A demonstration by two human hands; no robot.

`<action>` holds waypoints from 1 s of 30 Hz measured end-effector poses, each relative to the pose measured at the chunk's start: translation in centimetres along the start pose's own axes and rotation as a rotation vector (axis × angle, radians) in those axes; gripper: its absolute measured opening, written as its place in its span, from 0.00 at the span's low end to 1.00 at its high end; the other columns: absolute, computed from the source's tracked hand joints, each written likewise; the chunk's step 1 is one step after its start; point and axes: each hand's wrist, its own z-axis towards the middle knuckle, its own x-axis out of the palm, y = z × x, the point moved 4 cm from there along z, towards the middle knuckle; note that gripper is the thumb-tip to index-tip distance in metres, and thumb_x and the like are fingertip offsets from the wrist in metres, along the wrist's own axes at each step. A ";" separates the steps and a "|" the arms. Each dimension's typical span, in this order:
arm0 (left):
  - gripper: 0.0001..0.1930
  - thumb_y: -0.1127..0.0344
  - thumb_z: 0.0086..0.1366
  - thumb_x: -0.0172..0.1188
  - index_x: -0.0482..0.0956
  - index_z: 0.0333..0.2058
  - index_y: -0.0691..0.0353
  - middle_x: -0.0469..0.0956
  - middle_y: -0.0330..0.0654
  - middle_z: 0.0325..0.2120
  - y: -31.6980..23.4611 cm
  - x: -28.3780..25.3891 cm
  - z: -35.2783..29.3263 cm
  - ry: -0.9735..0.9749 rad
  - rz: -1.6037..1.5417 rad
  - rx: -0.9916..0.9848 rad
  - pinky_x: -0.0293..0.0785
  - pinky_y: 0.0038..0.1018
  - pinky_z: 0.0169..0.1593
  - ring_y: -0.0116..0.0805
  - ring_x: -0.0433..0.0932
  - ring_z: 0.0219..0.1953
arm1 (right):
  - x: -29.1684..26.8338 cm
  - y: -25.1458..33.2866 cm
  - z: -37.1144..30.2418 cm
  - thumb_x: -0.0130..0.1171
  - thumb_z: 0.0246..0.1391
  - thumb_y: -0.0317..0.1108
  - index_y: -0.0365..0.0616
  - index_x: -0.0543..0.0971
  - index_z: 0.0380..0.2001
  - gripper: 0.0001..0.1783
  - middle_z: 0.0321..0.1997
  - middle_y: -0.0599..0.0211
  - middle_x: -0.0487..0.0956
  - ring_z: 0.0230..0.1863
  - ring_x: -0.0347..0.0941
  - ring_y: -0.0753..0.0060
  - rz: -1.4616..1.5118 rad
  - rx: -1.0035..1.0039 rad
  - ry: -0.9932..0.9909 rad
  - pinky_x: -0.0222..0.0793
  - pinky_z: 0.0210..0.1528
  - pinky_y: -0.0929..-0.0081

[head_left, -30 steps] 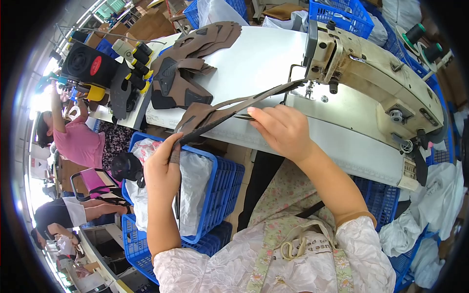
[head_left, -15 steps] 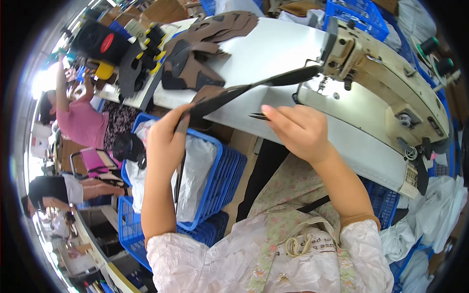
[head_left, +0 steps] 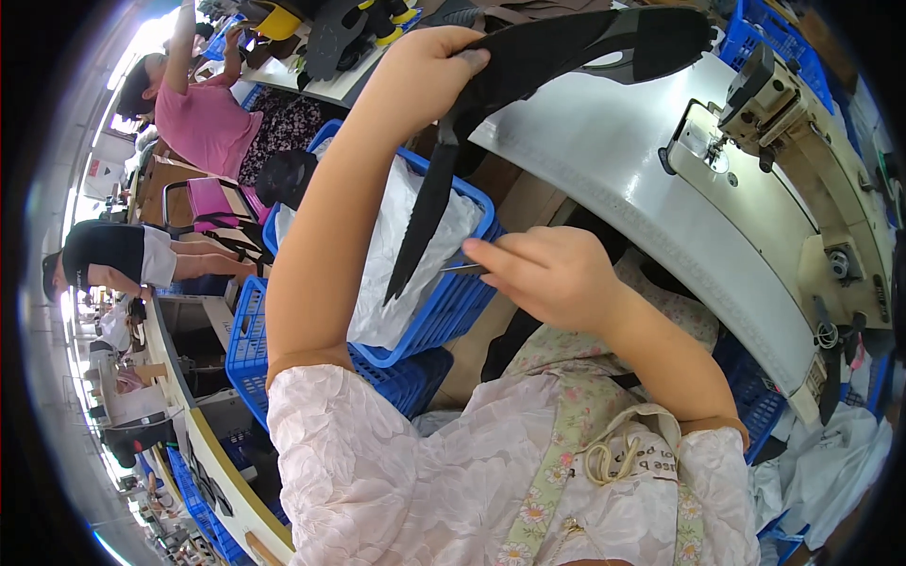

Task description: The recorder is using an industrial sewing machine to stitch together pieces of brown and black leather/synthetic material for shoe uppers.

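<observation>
The left hand (head_left: 425, 80) pinches a black piece (head_left: 557, 58), raised clear of the sewing machine (head_left: 793, 123); the right hand (head_left: 552, 278) grips a slim metal tool (head_left: 461, 269). Seemingly mid-handling, the next move calls for steadiness.

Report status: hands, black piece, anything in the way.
Left hand: gripping black piece, raised, apart from sewing machine. Right hand: holding thin tool, apart from piece. Possibly in the way: dark strip hanging below left hand.
</observation>
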 end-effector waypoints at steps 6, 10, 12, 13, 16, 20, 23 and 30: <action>0.18 0.61 0.64 0.61 0.81 0.48 0.66 0.83 0.44 0.35 0.3 0.5 0.4 0.053 -0.042 -0.030 0.72 0.28 0.46 0.32 0.79 0.37 | 2.2 1.8 0.7 0.63 0.42 0.30 0.49 0.82 0.46 0.22 0.26 0.77 0.75 0.19 0.66 0.76 -0.072 -0.129 0.006 0.62 0.20 0.78; 0.17 0.61 0.64 0.61 0.81 0.47 0.65 0.83 0.44 0.34 -0.1 0.7 0.3 0.034 0.019 0.019 0.73 0.28 0.44 0.31 0.79 0.35 | 2.4 2.6 1.1 0.57 0.46 0.33 0.51 0.81 0.47 0.21 0.26 0.79 0.73 0.23 0.70 0.77 -0.128 -0.135 0.068 0.66 0.23 0.79; 0.14 0.61 0.62 0.59 0.84 0.43 0.60 0.82 0.48 0.29 -0.4 0.7 0.2 0.010 0.018 0.015 0.75 0.34 0.40 0.42 0.80 0.31 | 2.6 2.9 1.2 0.57 0.47 0.33 0.51 0.81 0.47 0.21 0.26 0.79 0.74 0.23 0.70 0.77 -0.146 -0.144 0.070 0.66 0.23 0.79; 0.14 0.61 0.62 0.59 0.84 0.43 0.60 0.82 0.48 0.29 -0.2 0.8 0.2 0.006 0.018 0.016 0.75 0.34 0.40 0.42 0.80 0.31 | 2.8 2.9 1.2 0.57 0.47 0.33 0.51 0.81 0.47 0.21 0.26 0.78 0.74 0.23 0.70 0.77 -0.157 -0.144 0.072 0.66 0.23 0.79; 0.16 0.60 0.63 0.62 0.82 0.47 0.62 0.83 0.44 0.33 -0.2 0.8 0.3 -0.021 0.051 0.081 0.73 0.28 0.44 0.31 0.80 0.35 | 3.1 3.0 1.1 0.57 0.48 0.34 0.51 0.81 0.47 0.20 0.26 0.78 0.74 0.23 0.70 0.78 -0.174 -0.143 0.070 0.65 0.23 0.79; 0.16 0.60 0.61 0.58 0.84 0.44 0.60 0.82 0.52 0.36 -0.6 1.0 0.3 -0.041 0.027 0.077 0.75 0.36 0.46 0.48 0.81 0.39 | 3.1 3.2 1.2 0.57 0.47 0.34 0.50 0.81 0.46 0.20 0.26 0.78 0.74 0.23 0.70 0.78 -0.198 -0.154 0.047 0.66 0.23 0.79; 0.16 0.60 0.60 0.58 0.84 0.43 0.60 0.82 0.53 0.36 -0.7 1.2 0.7 -0.046 0.056 0.086 0.76 0.37 0.46 0.49 0.81 0.39 | 2.9 3.4 1.1 0.58 0.46 0.33 0.50 0.81 0.45 0.19 0.26 0.78 0.74 0.22 0.69 0.78 -0.209 -0.156 0.012 0.65 0.23 0.79; 0.14 0.65 0.55 0.55 0.85 0.37 0.61 0.82 0.51 0.33 -2.8 3.4 2.2 -0.038 0.240 0.152 0.78 0.38 0.43 0.52 0.82 0.36 | -3.0 5.0 -0.5 0.65 0.45 0.29 0.44 0.79 0.50 0.24 0.29 0.72 0.78 0.23 0.74 0.73 -0.037 -0.005 0.036 0.69 0.24 0.76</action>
